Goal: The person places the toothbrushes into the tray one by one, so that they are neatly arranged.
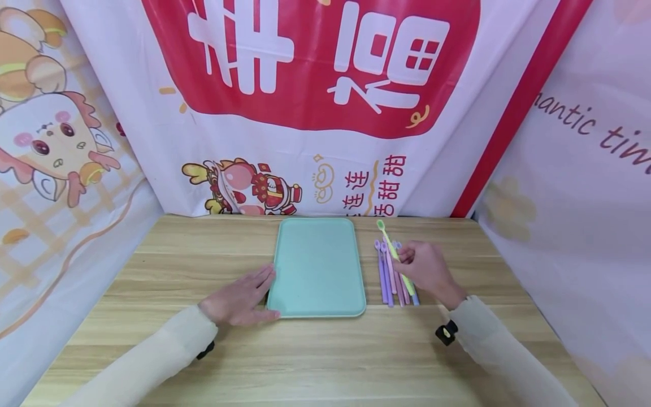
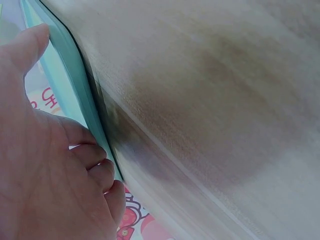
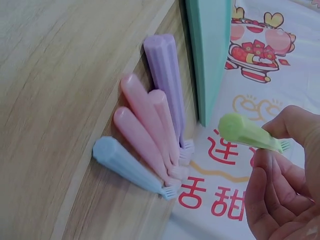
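Note:
A yellow-green toothbrush (image 1: 408,282) is pinched between the thumb and fingers of my right hand (image 1: 426,270), its head pointing away from me. Below it on the table lie several other toothbrushes: purple (image 3: 165,70), pink (image 3: 142,107) and a light blue one (image 3: 125,162), side by side with heads toward the back. To their left is a mint-green tray (image 1: 317,268), lying flat. My left hand (image 1: 244,298) rests at the tray's left edge, fingers extended, the thumb near its front-left corner.
The wood-grain table (image 1: 325,362) ends at a white and red printed cloth (image 1: 315,124) hanging behind it. Printed cloths also hang along the left side (image 1: 56,186) and the right side (image 1: 574,237).

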A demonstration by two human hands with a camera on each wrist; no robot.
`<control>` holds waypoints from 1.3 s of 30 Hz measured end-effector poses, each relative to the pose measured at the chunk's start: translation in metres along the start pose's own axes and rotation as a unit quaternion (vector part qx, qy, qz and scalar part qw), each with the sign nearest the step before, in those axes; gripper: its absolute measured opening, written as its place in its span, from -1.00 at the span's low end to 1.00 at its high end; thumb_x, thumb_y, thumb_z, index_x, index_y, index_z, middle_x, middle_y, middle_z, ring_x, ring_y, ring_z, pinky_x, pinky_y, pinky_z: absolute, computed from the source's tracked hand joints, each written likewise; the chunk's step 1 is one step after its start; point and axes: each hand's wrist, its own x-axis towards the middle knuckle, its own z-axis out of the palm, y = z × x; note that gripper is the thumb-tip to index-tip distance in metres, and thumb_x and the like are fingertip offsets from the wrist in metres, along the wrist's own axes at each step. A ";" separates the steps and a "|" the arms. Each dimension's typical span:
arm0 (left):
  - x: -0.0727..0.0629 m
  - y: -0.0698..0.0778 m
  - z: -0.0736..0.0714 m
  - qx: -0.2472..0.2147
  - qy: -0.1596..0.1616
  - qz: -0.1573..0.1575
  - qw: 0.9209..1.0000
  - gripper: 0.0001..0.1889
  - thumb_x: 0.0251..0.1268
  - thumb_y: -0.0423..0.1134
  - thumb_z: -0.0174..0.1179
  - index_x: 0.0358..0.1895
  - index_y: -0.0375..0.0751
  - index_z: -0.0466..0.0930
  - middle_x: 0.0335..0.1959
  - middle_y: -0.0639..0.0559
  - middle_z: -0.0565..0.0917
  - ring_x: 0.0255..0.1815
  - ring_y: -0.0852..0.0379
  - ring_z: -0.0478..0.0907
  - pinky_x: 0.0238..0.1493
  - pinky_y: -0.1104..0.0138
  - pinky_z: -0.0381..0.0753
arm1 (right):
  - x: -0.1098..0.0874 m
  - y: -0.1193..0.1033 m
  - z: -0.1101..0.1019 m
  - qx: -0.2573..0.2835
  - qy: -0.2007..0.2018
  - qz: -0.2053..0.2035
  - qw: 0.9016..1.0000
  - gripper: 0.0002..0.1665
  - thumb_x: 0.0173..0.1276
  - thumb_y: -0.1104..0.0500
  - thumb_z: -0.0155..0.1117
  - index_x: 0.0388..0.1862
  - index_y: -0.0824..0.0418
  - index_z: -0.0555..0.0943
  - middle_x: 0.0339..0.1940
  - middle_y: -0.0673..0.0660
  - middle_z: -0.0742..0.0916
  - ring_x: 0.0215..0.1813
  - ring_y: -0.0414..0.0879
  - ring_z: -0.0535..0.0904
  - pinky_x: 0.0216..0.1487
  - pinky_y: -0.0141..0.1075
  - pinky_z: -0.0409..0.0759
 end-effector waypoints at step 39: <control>0.000 -0.002 0.001 -0.004 0.002 0.006 1.000 0.06 0.50 0.37 0.09 0.66 -0.48 0.04 0.75 -0.34 0.02 0.76 -0.30 0.01 0.73 -0.18 0.11 | 0.018 -0.078 0.071 0.139 0.022 -0.071 0.988 -0.85 0.18 0.23 0.59 -0.28 0.22 0.81 -0.40 0.05 0.86 -0.37 -0.23 0.75 -0.28 -0.41 0.77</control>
